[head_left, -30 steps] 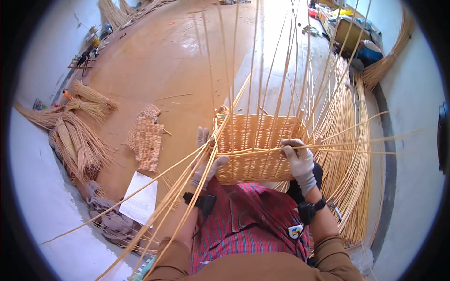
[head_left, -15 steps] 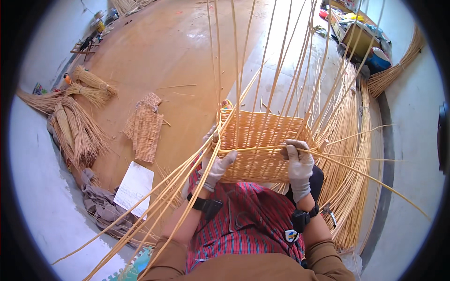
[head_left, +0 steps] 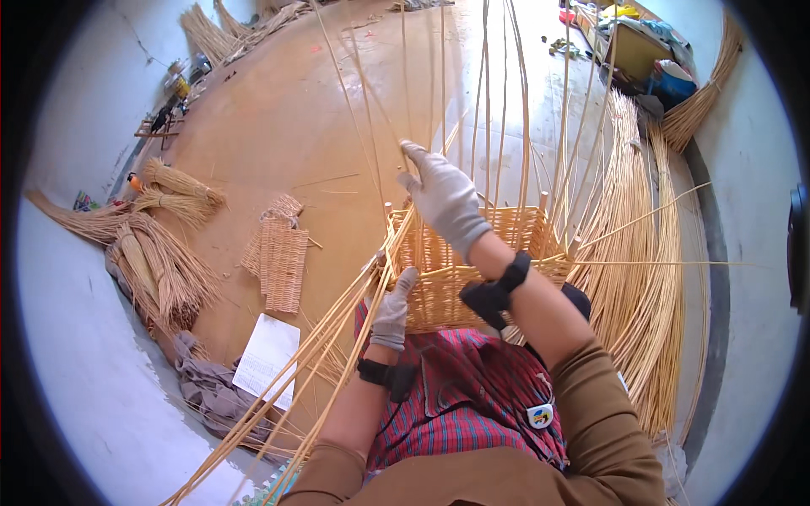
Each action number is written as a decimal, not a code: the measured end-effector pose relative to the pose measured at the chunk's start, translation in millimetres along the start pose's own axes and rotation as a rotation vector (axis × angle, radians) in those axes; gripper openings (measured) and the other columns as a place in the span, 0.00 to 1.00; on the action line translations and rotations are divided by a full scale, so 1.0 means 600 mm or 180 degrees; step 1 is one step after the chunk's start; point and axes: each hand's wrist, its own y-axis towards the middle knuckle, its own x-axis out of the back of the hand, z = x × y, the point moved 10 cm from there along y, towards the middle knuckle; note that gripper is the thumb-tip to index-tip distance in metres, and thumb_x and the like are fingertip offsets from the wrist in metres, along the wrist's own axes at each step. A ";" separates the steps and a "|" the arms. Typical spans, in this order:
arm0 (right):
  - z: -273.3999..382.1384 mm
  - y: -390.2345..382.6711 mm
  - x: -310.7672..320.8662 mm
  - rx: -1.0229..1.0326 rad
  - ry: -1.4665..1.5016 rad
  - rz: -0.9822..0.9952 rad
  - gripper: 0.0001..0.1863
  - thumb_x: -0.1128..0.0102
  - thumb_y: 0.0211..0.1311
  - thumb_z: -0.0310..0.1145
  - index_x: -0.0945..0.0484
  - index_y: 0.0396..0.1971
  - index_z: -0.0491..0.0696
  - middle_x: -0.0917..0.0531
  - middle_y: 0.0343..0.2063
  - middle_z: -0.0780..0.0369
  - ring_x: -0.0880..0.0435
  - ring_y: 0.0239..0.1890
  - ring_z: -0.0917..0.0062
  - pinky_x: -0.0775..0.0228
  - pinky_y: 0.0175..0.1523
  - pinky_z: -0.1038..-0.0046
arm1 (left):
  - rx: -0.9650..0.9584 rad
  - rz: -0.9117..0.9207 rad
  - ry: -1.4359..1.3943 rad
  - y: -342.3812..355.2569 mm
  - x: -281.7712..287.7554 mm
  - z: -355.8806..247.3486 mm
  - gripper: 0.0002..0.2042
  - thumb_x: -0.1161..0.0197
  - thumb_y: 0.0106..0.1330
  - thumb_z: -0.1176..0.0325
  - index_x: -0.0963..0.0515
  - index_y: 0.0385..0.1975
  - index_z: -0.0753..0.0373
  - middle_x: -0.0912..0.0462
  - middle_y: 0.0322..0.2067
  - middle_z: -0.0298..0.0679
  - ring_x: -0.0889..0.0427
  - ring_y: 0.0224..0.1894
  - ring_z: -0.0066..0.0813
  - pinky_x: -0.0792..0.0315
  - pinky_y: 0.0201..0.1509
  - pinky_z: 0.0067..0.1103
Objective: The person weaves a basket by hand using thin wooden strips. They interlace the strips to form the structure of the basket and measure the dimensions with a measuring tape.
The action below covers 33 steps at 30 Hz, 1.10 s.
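A rectangular wicker basket (head_left: 447, 305) rests on my lap, its woven walls low and long upright rods (head_left: 488, 110) rising from its rim. My left hand (head_left: 392, 312), in a pale work glove, grips the near left corner with the thumb on the front wall. Gloved too, my right hand (head_left: 445, 201) reaches across above the basket's back left part. Its thumb and forefinger are at one upright rod (head_left: 371, 88), which leans left and looks blurred. A sheaf of loose rods (head_left: 312, 371) fans from the left corner past my left forearm.
Long bundles of wicker rods (head_left: 629, 320) lie on my right along the wall. At left are more bundles (head_left: 160, 270), woven panels (head_left: 285, 266), a white paper sheet (head_left: 268, 358) and grey cloth (head_left: 207, 384). A box with coloured items (head_left: 637, 63) stands at far right.
My right hand has left the basket's front right rim and moved up and left to the rods at the back left. My left hand stays at the left corner. The view has shifted slightly.
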 end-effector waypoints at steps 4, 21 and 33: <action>0.004 -0.043 0.011 0.0277 -0.0142 -0.0790 0.52 0.39 0.68 0.38 0.67 0.80 0.57 0.17 0.48 0.50 0.15 0.50 0.55 0.22 0.53 0.59 | 0.0649 0.0407 -0.0649 -0.009 -0.028 0.008 0.29 0.26 0.66 0.55 0.26 0.62 0.63 0.16 0.52 0.40 0.17 0.51 0.31 0.21 0.56 0.26; -0.359 -0.424 0.091 -0.1516 0.3334 -0.1904 0.08 0.28 0.65 0.26 0.16 0.41 0.48 0.14 0.32 0.67 0.19 0.30 0.85 0.27 0.35 0.80 | -0.1031 0.0348 -0.0052 -0.120 -0.077 -0.172 0.06 0.45 0.77 0.74 0.21 0.47 0.61 0.17 0.45 0.39 0.16 0.39 0.24 0.21 0.38 0.21; -0.122 -0.192 0.152 0.0665 0.1912 -0.1276 0.24 0.45 0.72 0.26 0.31 0.66 0.47 0.15 0.47 0.54 0.13 0.42 0.70 0.20 0.46 0.65 | 0.0626 0.1535 0.0601 -0.056 -0.176 -0.078 0.13 0.37 0.76 0.58 0.19 0.37 0.63 0.21 0.24 0.31 0.18 0.20 0.21 0.24 0.22 0.20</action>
